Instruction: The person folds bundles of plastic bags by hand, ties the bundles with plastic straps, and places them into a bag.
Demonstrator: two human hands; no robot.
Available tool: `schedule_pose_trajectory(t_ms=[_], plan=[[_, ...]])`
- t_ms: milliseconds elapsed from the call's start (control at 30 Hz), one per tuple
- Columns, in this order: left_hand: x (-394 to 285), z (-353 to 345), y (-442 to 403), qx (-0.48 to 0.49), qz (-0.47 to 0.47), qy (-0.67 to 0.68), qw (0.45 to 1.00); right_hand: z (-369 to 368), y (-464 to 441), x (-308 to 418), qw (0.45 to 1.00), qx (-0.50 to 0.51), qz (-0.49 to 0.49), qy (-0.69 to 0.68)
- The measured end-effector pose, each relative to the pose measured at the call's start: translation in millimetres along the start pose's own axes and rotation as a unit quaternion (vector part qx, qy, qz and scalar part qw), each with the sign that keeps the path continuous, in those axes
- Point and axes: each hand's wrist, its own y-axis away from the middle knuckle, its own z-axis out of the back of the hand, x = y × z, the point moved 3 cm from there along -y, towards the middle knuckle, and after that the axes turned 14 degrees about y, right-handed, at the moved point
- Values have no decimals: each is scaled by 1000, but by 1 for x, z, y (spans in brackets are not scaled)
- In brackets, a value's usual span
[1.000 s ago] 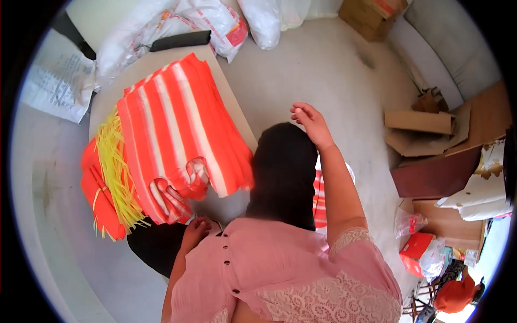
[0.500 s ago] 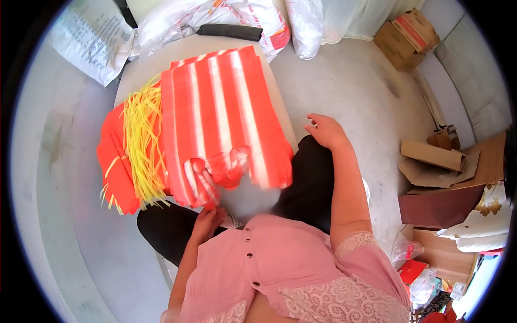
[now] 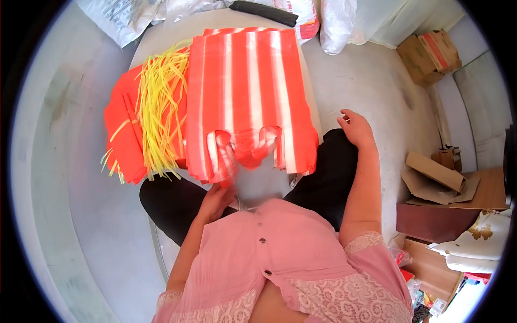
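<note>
A stack of red-and-white striped plastic bags [image 3: 252, 86] lies on a low table, handles toward me and overhanging its near edge. My left hand [image 3: 217, 200] is at the lower end of the left handle, fingers closed on the plastic; the fingertips are partly hidden. My right hand [image 3: 356, 128] is over my right knee, apart from the bags, holding nothing, with its fingers loosely apart. Left of the stack, a bunch of yellow plastic strips [image 3: 161, 102] lies across folded red plastic bags [image 3: 123, 129].
A black rolled item [image 3: 264, 13] lies at the table's far edge, near white plastic sacks [image 3: 337, 24]. Cardboard boxes [image 3: 429, 56] stand at the far right. An opened carton [image 3: 435, 177] rests on a brown cabinet [image 3: 439, 219] to my right.
The view has shifted, so the table and bags appear higher and turned slightly. The left handle looks flatter than before. My left hand stays at it; my right hand stays over the knee.
</note>
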Motion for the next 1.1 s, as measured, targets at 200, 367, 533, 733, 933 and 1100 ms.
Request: schedule_pose_trajectory(t_ms=[200,367,533,733,933,1100], plan=[[-1,1,0,12,1,22,1000,1,-3,7,1000,6,6,17],[-2,-2,4,13,3,26,1000,5,2,10,1000,0,1,15],[-1,-4,6,-6,-3,17,1000,4,3,5,1000,-13,4,12],[3,-2,11,-10,-7,-17,1000,1,-1,2,1000,-24,16,2],[4,-2,17,-11,-16,-24,1000,0,-4,5,999,-22,25,3],[4,-3,18,-9,-15,-35,999,-1,-5,4,999,-21,26,7]])
